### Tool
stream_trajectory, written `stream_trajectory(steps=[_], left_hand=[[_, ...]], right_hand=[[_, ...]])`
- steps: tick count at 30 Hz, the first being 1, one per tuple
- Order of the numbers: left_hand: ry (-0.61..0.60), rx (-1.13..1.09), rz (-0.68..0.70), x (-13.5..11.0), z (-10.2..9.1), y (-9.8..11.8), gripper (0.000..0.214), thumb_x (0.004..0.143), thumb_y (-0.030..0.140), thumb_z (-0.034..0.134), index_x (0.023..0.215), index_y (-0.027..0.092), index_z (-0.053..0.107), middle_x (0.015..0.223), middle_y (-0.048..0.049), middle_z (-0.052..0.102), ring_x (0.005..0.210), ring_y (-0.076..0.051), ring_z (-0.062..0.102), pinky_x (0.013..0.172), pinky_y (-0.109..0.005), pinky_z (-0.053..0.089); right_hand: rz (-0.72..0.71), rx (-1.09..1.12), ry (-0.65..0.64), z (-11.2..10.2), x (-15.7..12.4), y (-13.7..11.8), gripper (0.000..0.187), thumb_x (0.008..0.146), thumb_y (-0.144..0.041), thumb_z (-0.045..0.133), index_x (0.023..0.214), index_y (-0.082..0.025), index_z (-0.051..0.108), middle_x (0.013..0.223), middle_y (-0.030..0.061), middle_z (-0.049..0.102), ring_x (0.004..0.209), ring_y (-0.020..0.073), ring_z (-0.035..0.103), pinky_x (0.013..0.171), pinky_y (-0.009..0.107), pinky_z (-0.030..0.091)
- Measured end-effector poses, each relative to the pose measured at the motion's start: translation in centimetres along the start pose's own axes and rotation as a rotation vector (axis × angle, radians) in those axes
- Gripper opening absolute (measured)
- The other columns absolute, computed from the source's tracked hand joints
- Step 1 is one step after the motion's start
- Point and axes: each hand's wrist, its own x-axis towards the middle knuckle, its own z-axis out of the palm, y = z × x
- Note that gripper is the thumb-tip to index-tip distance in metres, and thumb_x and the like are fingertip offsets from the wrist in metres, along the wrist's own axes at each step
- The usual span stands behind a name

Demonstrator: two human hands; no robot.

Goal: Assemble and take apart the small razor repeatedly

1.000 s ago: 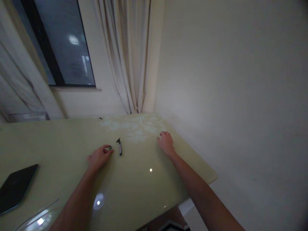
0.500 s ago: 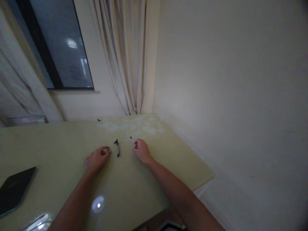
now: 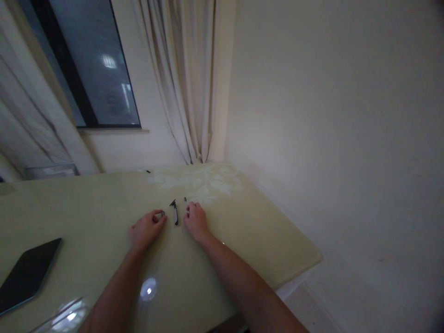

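A razor with a black head and grey handle lies on the pale yellow-green table between my hands. To its left, my left hand is closed, pinching a small dark object whose kind is too small to make out. My right hand rests just right of the razor, its fingers closed around a thin pale stick with a dark tip. The tip points away from me, and the fingers hide most of the stick.
On the left of the table lies a dark flat device like a closed laptop. A small black piece is near the far edge. Beyond stand a curtain and a window; a wall borders the right.
My right hand has moved left, closer to the razor, with the dark-tipped stick. My left hand keeps its pinch beside the razor. The whole view has shifted slightly.
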Motion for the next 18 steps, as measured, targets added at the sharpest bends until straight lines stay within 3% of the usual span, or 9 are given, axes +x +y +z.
stream_trajectory(steps=[18], left_hand=[[-0.012,-0.013,0.000,0.02,-0.37,0.23,0.051,0.091,0.055,0.050,0.129,0.028,0.069,0.110,-0.0095,0.080,0.112,-0.036,0.069,0.102,-0.054,0.041]], right_hand=[[-0.047,0.049,-0.040,-0.18,-0.45,-0.59,0.022,0.087,-0.014,0.062,0.108,-0.017,0.066,0.111,0.0120,0.065,0.101,0.0235,0.062,0.089,0.033,0.046]])
